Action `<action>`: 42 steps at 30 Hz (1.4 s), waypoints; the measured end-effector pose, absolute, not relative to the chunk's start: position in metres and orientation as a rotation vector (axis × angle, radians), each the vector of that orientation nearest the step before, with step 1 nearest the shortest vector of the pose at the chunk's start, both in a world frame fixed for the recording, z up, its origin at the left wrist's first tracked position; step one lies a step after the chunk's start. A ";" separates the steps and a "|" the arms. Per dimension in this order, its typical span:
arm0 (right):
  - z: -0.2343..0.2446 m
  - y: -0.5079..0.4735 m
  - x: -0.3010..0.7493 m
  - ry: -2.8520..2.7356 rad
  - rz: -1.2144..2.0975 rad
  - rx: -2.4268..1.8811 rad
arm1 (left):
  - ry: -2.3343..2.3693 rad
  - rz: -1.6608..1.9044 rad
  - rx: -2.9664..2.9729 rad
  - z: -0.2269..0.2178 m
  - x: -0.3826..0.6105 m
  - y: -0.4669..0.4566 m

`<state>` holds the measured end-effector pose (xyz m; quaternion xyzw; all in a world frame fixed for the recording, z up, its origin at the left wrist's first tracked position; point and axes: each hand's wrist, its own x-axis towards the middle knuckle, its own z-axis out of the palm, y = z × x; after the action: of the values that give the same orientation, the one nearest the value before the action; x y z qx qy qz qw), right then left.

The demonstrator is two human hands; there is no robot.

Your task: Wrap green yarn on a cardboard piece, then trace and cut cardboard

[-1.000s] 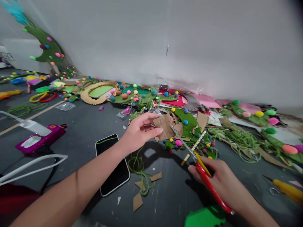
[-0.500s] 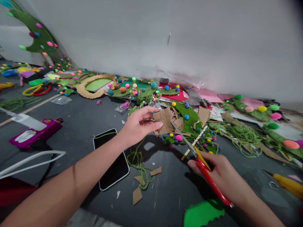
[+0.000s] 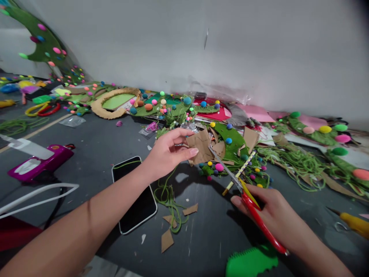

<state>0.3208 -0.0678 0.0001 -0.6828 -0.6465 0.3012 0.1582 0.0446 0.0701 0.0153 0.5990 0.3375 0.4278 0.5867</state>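
Observation:
Between the thumb and fingers of my left hand (image 3: 173, 152) is a creased piece of brown cardboard (image 3: 201, 146), lifted above the dark table. My right hand (image 3: 266, 204) is wrapped round the red and yellow handles of a pair of scissors (image 3: 255, 211). Their blades point up and left, with the tips at the cardboard's right edge; whether they are cutting into it I cannot tell. Behind the blades lie a patterned pencil-like stick (image 3: 239, 173) and a green felt piece (image 3: 235, 140) with coloured pompoms. Loose green yarn (image 3: 170, 200) lies below my left hand.
A phone (image 3: 135, 204) lies under my left forearm. Cardboard scraps (image 3: 167, 240) are scattered in front. At left stands a purple glue gun-like device (image 3: 43, 163); at right lie a yellow-handled awl (image 3: 353, 223) and a green toothed scraper (image 3: 250, 261). Pompom-covered felt lines the wall.
My right hand and the scissors have shifted slightly right and down in view. The left hand keeps its hold on the cardboard almost unmoved. The camera view has shifted a little.

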 end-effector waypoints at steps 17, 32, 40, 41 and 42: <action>0.000 -0.068 0.320 -1.858 0.833 -1.932 | 0.801 0.986 1.395 0.014 0.043 0.072; 0.000 -0.067 0.319 -1.862 0.823 -1.939 | 0.799 0.976 1.380 0.012 0.044 0.072; -0.001 -0.067 0.322 -1.874 0.863 -1.947 | 0.795 0.958 1.364 0.013 0.042 0.072; -0.001 -0.067 0.322 -1.872 0.866 -1.944 | 0.795 0.960 1.365 0.013 0.042 0.072; -0.001 -0.067 0.322 -1.870 0.866 -1.941 | 0.795 0.963 1.365 0.013 0.042 0.072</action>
<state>0.3216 -0.0669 -0.0009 -0.6774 -0.6526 0.3023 0.1544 0.0421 0.0721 0.0126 0.5894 0.3431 0.4155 0.6018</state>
